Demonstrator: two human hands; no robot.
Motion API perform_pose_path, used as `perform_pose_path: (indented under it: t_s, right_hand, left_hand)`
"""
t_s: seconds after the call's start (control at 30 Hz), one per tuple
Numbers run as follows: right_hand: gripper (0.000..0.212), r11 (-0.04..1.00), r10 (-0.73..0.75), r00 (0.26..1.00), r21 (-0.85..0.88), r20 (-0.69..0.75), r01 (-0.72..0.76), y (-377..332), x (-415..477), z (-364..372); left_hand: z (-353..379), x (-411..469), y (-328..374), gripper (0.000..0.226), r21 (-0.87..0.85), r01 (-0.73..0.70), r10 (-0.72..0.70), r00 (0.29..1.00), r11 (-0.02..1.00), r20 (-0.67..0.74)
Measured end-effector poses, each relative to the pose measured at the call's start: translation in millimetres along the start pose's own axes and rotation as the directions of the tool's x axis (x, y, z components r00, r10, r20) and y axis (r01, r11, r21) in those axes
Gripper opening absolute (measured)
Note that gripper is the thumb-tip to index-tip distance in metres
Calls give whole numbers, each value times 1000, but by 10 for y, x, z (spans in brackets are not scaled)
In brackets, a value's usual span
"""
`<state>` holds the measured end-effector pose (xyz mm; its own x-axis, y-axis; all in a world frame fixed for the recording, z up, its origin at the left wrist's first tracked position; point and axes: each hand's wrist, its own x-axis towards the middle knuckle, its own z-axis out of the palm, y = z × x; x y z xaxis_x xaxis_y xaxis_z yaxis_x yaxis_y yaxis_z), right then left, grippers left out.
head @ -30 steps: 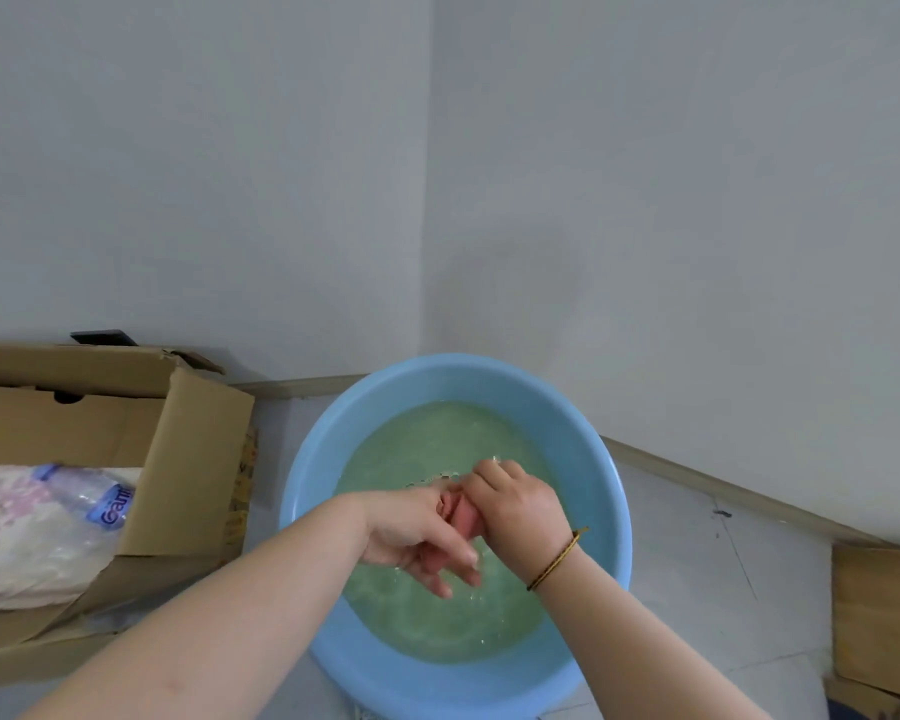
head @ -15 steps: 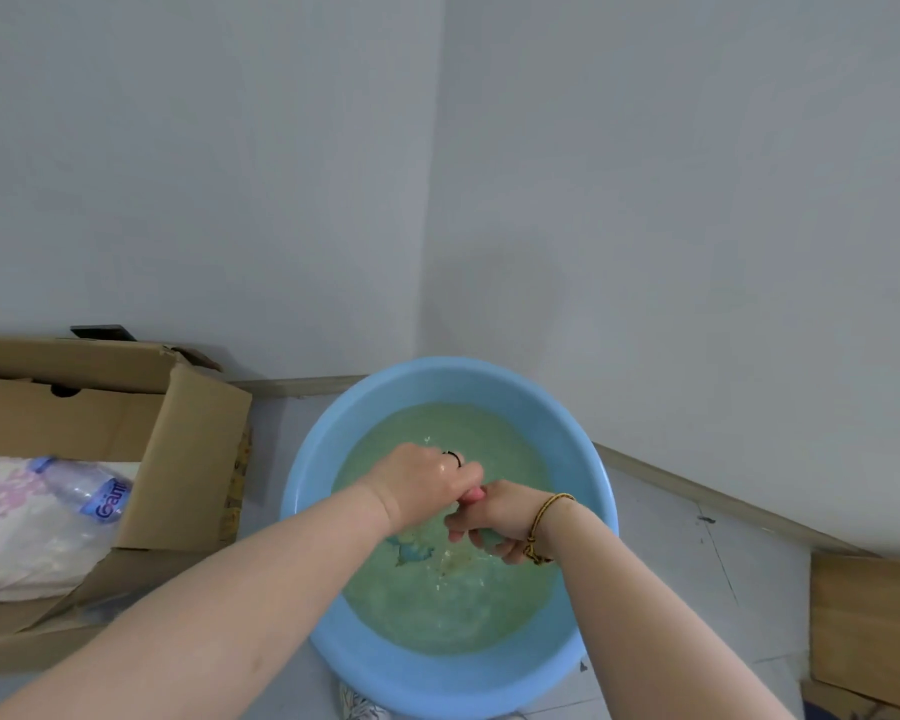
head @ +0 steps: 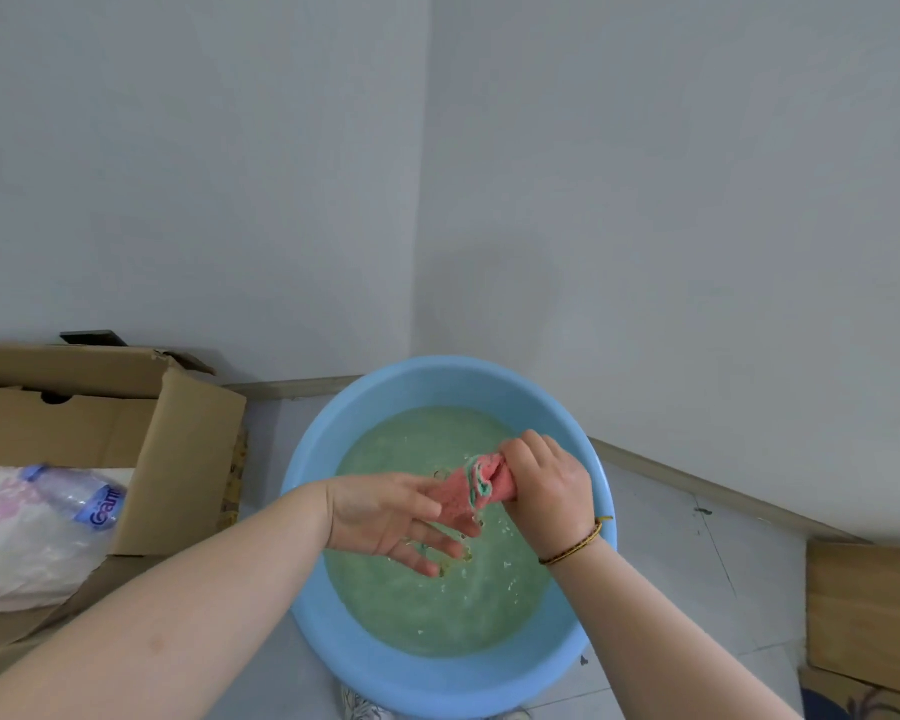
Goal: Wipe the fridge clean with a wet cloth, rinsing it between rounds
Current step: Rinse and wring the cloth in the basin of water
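Note:
A round blue basin (head: 333,444) of cloudy greenish water stands on the floor in the room's corner. Above the water my right hand (head: 544,485) grips a wet pink cloth (head: 468,488) with a green stripe, bunched into a roll. My left hand (head: 385,517) lies palm up under the cloth's free end, fingers spread and straight, touching it. Drops fall from the cloth onto the water. The fridge is not in view.
An open cardboard box (head: 178,459) stands left of the basin, holding a plastic water bottle (head: 76,493) and a pale floral bag. Wooden boards (head: 868,610) lean at the right edge. Grey walls meet just behind the basin.
Both hands were clenched together on the cloth over the water. Now the left hand has let go and opened flat, and the right hand has lifted the cloth higher.

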<state>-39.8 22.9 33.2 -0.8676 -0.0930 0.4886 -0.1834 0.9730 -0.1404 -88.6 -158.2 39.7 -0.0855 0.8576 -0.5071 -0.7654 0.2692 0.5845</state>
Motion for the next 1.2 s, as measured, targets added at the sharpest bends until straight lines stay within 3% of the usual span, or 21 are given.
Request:
perform_pose_path:
  t_s: [0.1,0.17,0.23,0.3,0.37,0.4,0.47,0.53,0.6,0.67,0.73,0.77,0.83,0.87,0.9,0.93,1.0,1.03,1.1,1.17,1.2]
  right_hand:
    - [10,974,-224,974,1,-39,224,-28,32,34]
    - [10,936,-350,936,25,-26,351,-49,67,39]
    - [8,897,-443,894,32,62,442,-52,47,59]
    - [8,903,-412,865,-2,288,430,-82,60,56]
    - [8,952,-208,794,-70,572,299,-178,107,-1]
    - [9,972,-89,683,-87,725,220,-210,140,-7]
    - [21,993,105,434,-116,895,1,-273,184,24]
    - [19,968,149,311,-75,938,-239,-292,228,58]
    - [28,843,145,241,8,960,-538,-272,188,85]
    - [33,555,130,134,40,982,-831,-275,148,56]
    - [34,366,54,55,32,997,-930,-279,165,26]
    - [34,346,35,42,27,999,-938,-278,177,21]
    - [33,445,60,54,21,997,-895,-271,214,11]
    - [33,533,106,92,21,990,-846,-260,224,-1]
    - [33,618,155,155,27,976,-786,-233,215,-1]
    - [34,695,207,223,18,953,-719,-201,204,-15]
    - [37,830,339,401,-70,851,-553,-150,126,-20]
    - [40,880,385,552,-114,740,-460,-136,94,-26]
    - [37,951,304,827,-92,473,-296,-131,39,-33]
    - [16,977,198,946,25,257,-212,-88,48,-2]
    - [11,993,109,978,23,177,-115,-68,40,26]
  left_hand:
    - [-18,60,93,79,78,77,-87,985,994,147]
    - [93,134,171,50,219,192,-219,970,957,103]
    - [191,240,186,5,437,353,-355,931,827,-80]
    - [240,364,154,16,596,480,-344,877,644,-335]
    - [286,454,128,19,712,544,-158,829,443,-536]
    - [306,486,128,15,767,569,-29,808,296,-589]
    - [346,491,134,16,812,584,175,799,0,-575]
    - [342,490,165,24,830,518,280,844,-207,-457]
    - [316,451,233,24,802,451,284,888,-391,-361]
    - [253,423,286,26,788,356,292,927,-501,-233]
    - [154,373,288,30,745,247,422,905,-620,51]
    - [130,341,268,33,747,242,444,893,-619,78]
    - [89,288,221,34,793,302,569,820,-529,67]
    - [84,276,182,34,865,297,610,792,-404,13]
    - [77,281,145,39,914,354,677,724,-198,-133]
    - [97,268,126,50,906,403,664,644,126,-379]
    - [112,249,86,54,653,337,462,496,678,-735]
    - [99,255,119,39,528,243,356,510,814,-783]
    - [146,224,161,15,333,191,115,690,923,-715]
    - [214,180,194,35,231,200,-80,892,952,-445]
    - [242,157,213,50,176,217,-167,952,960,-257]
